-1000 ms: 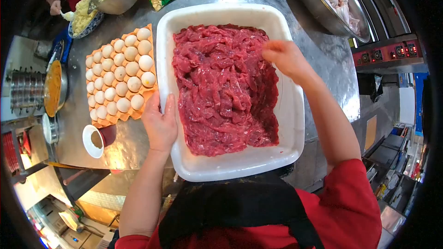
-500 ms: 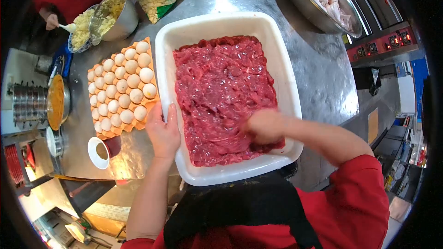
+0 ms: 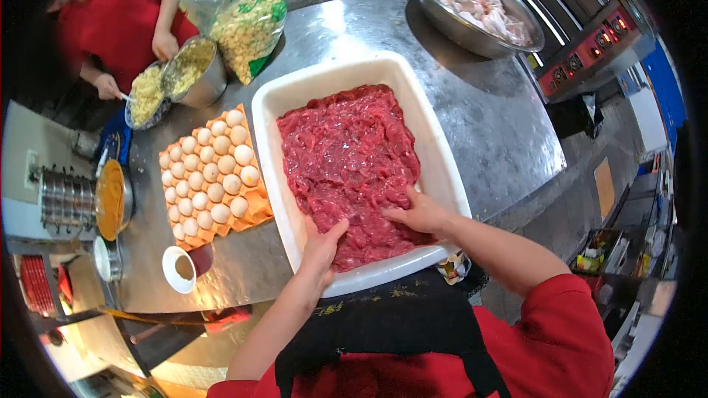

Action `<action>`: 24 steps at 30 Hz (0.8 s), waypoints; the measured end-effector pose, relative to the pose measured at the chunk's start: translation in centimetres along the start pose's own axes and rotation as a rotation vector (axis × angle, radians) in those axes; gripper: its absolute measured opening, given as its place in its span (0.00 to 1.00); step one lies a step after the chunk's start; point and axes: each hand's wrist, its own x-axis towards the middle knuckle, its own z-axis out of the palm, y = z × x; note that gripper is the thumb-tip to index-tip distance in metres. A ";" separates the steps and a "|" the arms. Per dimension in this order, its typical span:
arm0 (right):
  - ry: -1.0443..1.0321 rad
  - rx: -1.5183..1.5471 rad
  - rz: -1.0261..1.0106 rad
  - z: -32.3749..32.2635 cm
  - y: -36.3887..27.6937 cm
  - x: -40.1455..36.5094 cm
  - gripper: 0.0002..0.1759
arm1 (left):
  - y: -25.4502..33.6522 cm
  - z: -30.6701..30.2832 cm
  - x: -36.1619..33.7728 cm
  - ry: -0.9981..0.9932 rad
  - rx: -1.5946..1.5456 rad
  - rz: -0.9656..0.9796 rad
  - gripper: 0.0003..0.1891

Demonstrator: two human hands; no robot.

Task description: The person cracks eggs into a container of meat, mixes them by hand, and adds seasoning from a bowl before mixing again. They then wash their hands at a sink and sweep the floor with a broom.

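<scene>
A white plastic tub holds a wide mass of sliced raw red meat. My left hand is inside the tub at the near left side of the meat, its thumb lying over the edge of the mass and its fingers partly hidden. Across from it, my right hand rests on the near right part of the meat. Its thumb and forefinger are spread apart, and the other fingertips are partly sunk out of sight. Both hands touch the meat with thumbs stretched out.
Left of the tub sits an orange tray of eggs, with a small cup nearer me. A bag of pale pieces and a metal pot stand behind, beside a co-worker in red. A steel bowl of raw poultry is far right.
My left hand has gone from the tub's outer left rim into the tub against the meat. My right hand, blurred and deep in the meat before, now shows its thumb and forefinger. The view has shifted.
</scene>
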 end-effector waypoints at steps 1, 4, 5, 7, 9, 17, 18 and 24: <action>0.021 0.016 -0.005 0.9 -1.0 -0.2 0.49 | 0.4 0.2 0.3 -0.018 0.018 0.007 0.40; -0.206 0.695 0.091 3.6 -4.8 0.2 0.49 | 3.1 1.2 1.7 -0.199 -0.277 -0.535 0.28; -0.145 0.626 0.035 4.0 -5.6 1.2 0.49 | 4.3 1.4 2.2 -0.212 -0.251 -0.521 0.28; -0.226 0.732 -0.149 3.1 -7.0 2.5 0.24 | 5.7 1.2 2.0 -0.317 -0.233 -0.288 0.22; -0.163 0.677 -0.339 -0.7 -11.5 -1.8 0.23 | 10.6 3.9 -1.0 -0.334 -0.117 -0.061 0.20; 0.341 -0.124 -0.957 -1.8 -6.1 1.5 0.20 | 8.3 3.3 -1.9 -0.229 0.849 0.784 0.18; 0.199 -0.374 -0.596 -2.0 -3.8 1.0 0.24 | 5.1 0.6 -1.7 -0.199 1.051 0.697 0.23; 0.061 0.404 -0.097 -1.5 1.6 3.0 0.45 | 6.2 1.3 -2.2 -0.070 0.135 0.024 0.43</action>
